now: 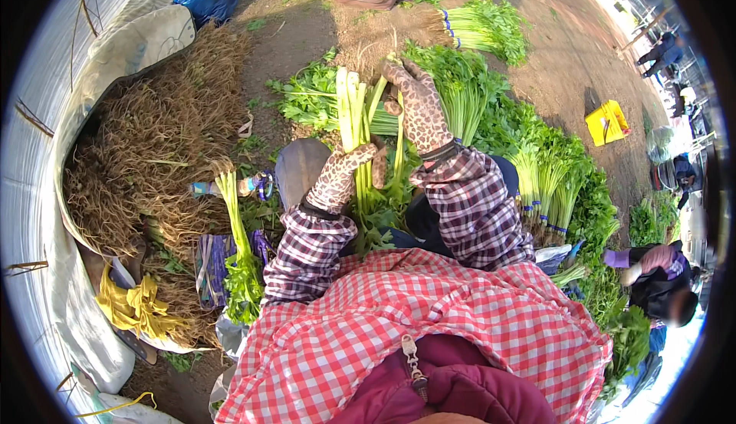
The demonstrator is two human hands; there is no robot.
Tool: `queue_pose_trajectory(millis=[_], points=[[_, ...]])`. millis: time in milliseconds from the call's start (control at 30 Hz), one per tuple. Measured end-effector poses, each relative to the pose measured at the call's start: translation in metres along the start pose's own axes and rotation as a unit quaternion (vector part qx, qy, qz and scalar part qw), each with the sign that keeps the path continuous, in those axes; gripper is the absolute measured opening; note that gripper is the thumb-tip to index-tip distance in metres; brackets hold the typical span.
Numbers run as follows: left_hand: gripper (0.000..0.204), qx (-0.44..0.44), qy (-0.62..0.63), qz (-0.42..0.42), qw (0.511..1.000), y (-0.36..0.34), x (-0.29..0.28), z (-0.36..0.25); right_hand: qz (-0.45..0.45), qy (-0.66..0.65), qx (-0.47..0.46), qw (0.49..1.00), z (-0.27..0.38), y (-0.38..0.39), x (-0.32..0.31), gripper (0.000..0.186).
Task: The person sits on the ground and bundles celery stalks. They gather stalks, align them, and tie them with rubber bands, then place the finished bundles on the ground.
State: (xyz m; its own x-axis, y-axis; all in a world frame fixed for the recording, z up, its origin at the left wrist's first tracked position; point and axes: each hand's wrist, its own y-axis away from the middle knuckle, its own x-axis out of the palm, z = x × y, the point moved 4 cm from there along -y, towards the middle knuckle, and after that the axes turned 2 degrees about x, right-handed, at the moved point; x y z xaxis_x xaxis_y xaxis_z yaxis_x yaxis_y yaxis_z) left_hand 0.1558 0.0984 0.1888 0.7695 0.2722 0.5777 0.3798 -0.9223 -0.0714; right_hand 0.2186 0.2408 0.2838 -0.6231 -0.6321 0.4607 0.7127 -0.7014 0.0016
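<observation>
My left hand (341,175), in a leopard-print glove, grips a small bunch of celery (353,113) upright above my lap, its pale cut ends up and its leaves hanging down. Just beyond it, my right hand (422,106), gloved alike, is closed on the top of a separate celery stalk (376,98) whose thin root end sticks up. Loose leafy celery (303,98) lies on the ground behind the bunch. To the left of my knee, another celery plant (238,221) rests with its root end away from me, beside purple strips (215,267).
A heap of brown roots (146,140) fills a pale sheet at left, with a yellow cloth (138,305) nearer. Blue-banded celery bundles (479,29) lie far right; more line my right side. A yellow crate (606,123) stands beyond. Another person (663,274) works at far right.
</observation>
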Motion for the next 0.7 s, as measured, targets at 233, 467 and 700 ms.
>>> queue_pose_trajectory(millis=[233,467,700], points=[[0.04,-0.012,0.018,-0.037,0.999,-0.004,0.001,0.0,0.041,0.157,0.05,0.985,-0.007,0.019,0.009,0.067],[0.03,-0.032,-0.039,-0.004,0.999,-0.012,0.002,-0.004,0.09,-0.036,0.052,0.994,-0.034,0.007,0.009,0.065],[0.036,-0.142,-0.067,0.137,0.978,-0.024,-0.008,-0.005,0.095,0.056,0.029,0.993,-0.014,-0.004,-0.003,0.027]])
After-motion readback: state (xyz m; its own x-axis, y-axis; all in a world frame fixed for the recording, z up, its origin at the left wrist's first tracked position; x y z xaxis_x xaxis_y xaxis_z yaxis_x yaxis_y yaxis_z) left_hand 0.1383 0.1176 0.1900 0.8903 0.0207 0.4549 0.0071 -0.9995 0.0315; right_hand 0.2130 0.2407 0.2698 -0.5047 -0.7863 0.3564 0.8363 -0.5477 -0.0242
